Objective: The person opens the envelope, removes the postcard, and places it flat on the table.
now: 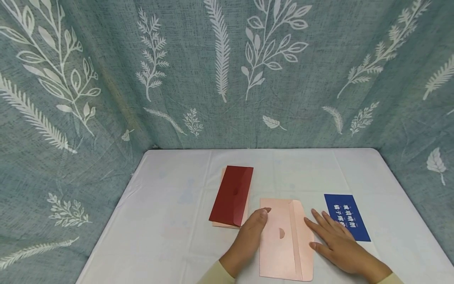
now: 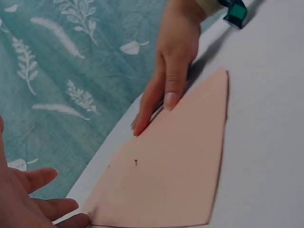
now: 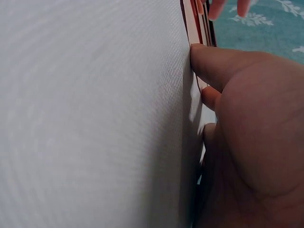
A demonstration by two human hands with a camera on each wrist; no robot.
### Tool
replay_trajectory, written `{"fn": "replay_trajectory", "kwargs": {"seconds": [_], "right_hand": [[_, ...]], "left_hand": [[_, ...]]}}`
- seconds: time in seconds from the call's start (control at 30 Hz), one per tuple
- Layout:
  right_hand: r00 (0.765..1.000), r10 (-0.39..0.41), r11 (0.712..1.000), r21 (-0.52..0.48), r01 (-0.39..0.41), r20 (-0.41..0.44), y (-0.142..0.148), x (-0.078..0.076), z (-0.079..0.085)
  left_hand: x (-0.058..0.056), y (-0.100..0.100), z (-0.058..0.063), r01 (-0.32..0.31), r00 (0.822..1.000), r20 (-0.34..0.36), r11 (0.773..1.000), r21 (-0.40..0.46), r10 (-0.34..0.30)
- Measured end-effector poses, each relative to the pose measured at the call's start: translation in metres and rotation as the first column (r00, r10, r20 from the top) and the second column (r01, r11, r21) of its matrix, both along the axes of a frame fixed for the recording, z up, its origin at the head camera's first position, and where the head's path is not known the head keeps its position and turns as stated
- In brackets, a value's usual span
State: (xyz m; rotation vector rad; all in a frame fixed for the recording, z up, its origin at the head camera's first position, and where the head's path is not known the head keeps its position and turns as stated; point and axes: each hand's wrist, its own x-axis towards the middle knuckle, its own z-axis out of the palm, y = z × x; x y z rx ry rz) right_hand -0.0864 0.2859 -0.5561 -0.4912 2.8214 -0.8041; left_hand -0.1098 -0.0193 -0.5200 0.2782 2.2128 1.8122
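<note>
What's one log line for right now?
left hand: touching pink envelope | right hand: fingers spread, at that envelope's flap | red envelope: left of pink one | blue card: partly behind right hand

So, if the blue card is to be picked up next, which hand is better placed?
Probably the right hand: in the head view it partly covers the blue card, while the left hand rests on the left edge of the pink envelope, farther off.

Looks forward, down from head, over tabletop (image 1: 170, 205) to far edge; from left wrist, close, across pink envelope (image 2: 175, 166) (shared with head view) toward right hand (image 2: 175, 57); from right wrist, very near, skimming tabletop
</note>
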Motion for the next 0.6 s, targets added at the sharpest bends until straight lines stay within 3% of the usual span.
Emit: {"fn": "replay_trajectory", "kwargs": {"seconds": [0.17,0.3,0.47,0.6], "right_hand": [[1.0,-0.003,1.0,-0.004,0.003,0.0,0.0,0.001,0.002],[1.0,-0.005,1.0,0.002,0.005,0.004,-0.001,0.001,0.003],[1.0,-0.007,1.0,0.006,0.007,0.004,-0.002,0.001,0.003],[1.0,-0.007,1.0,0.004,0.007,0.002,-0.001,0.001,0.002]], "left_hand": [[-0.005,-0.009,0.003,-0.013,0.99,0.138,0.995,0.096,0.0],[-0.008,-0.017,0.003,-0.024,0.969,0.245,0.968,0.251,-0.04],[-0.011,-0.025,0.004,-0.082,0.934,0.346,0.887,0.454,-0.091],[-0.016,-0.034,0.006,-0.114,0.918,0.375,0.817,0.565,-0.132]]}}
